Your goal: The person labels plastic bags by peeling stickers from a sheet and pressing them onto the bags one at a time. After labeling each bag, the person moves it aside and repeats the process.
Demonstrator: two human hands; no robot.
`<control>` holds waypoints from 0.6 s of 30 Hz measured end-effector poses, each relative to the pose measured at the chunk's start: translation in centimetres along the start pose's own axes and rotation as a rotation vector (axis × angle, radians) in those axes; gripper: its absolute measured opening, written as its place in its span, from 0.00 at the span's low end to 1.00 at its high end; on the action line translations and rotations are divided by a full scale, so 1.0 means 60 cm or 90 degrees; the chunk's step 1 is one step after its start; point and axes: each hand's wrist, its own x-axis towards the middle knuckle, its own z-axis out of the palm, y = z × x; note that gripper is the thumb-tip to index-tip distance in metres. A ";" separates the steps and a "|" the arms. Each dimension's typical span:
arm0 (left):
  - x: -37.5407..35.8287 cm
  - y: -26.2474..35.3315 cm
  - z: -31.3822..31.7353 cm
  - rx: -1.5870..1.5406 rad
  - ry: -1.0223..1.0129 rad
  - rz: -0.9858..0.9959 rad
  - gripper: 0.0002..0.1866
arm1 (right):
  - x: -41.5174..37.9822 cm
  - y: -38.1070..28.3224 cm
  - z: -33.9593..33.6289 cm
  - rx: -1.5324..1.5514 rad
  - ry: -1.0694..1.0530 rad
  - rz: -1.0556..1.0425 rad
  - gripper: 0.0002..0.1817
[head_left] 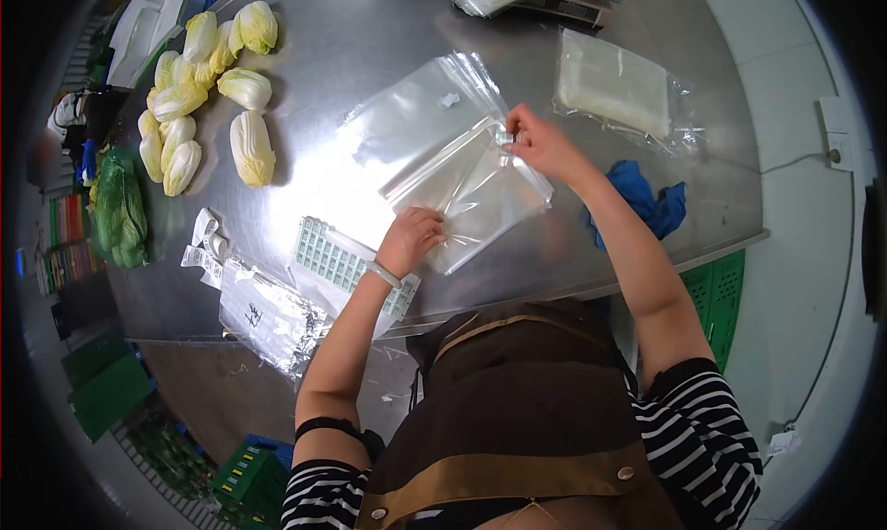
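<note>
Head view: with the right hand (545,151), pinches what looks like a small green-and-white label (504,137) in a nearly closed grip, at the far right part of a clear plastic bag (480,202), perhaps to place or smooth it with fingertip control. With the left hand (411,242), bears on the bag's near left part, fingers curled and close together, likely to stop the slick film from sliding; cannot tell whether film is pinched or only pressed. Spreads the bag on the steel table (351,22) between both grips, overlapping more clear bags (407,114) just beyond, probably for easy reach. Beneath the left wrist, on the near side of that grip, has a sheet of labels (328,253), apparently handy for peeling. Well to the left of the left grip and farther out, shows Chinese cabbages (249,148), seemingly set aside from the film. Right of the right grip, shows a blue cloth (642,193), crumpled and apart from the bag.
</note>
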 end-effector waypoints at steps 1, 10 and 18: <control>-0.001 -0.003 0.001 0.005 0.001 0.001 0.09 | 0.001 0.002 0.004 -0.103 -0.028 -0.041 0.13; 0.001 -0.007 0.008 0.000 0.028 -0.018 0.07 | 0.008 0.000 0.027 -0.395 -0.013 0.029 0.12; 0.003 -0.012 0.009 -0.007 0.022 -0.044 0.06 | -0.004 0.066 0.058 -0.477 -0.066 -0.037 0.14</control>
